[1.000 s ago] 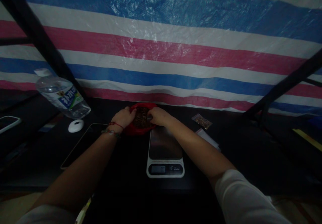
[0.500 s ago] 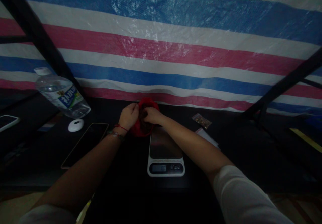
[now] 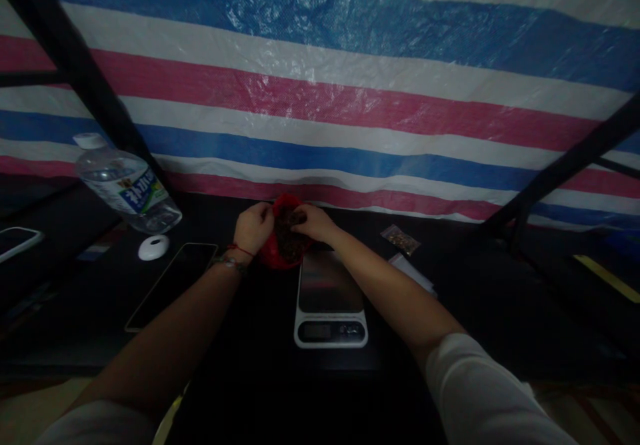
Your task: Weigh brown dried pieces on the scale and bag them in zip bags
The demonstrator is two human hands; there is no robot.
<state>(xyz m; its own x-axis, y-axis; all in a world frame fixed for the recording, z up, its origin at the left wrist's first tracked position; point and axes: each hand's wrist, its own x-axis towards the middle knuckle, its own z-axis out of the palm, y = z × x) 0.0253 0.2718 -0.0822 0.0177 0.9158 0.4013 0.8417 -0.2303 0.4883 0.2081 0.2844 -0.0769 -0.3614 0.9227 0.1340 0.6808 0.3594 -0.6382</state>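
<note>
A red bag (image 3: pixel 274 253) with dark brown bits inside stands at the back of a dark table, just behind a white kitchen scale (image 3: pixel 330 304). My left hand (image 3: pixel 254 226) grips the bag's left edge with curled fingers. My right hand (image 3: pixel 312 223) holds the bag's right edge, its fingertips at the opening over the dark contents. The scale's steel platform is bare and its display is dim.
A clear water bottle (image 3: pixel 125 186) leans at the left, with a small white round object (image 3: pixel 153 247) and a dark phone (image 3: pixel 173 285) beside it. A small clear packet of brown bits (image 3: pixel 401 239) and white paper (image 3: pixel 413 274) lie right of the scale. A striped tarp (image 3: pixel 350 105) hangs behind.
The bag's mouth was wide a second ago; my hands drew together and pinched it narrower. My right fingers now sit at the opening. The view shifted slightly.
</note>
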